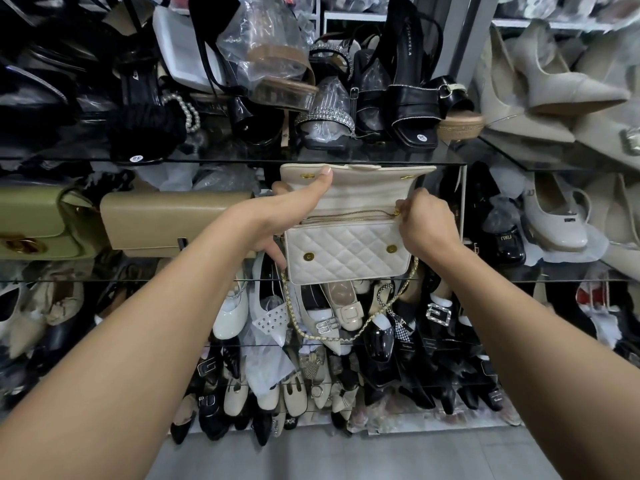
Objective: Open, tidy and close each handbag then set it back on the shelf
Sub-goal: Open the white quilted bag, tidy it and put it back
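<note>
A cream quilted handbag (349, 252) hangs in the air in front of the glass shelves, its flap (360, 178) lifted open and gold snaps showing. My left hand (294, 209) grips the bag's left side, thumb pressed on the raised flap. My right hand (424, 220) pinches the gold zipper pull at the right end of the inner zip. The bag's gold chain strap (332, 327) dangles below. A tan handbag (173, 223) and an olive green handbag (38, 226) stand on the middle shelf to the left.
Glass shelves (381, 157) are crowded with black and beige shoes above, below and to the right. More shoes stand in rows near the grey floor (346, 455). Plastic wrapping lies among them.
</note>
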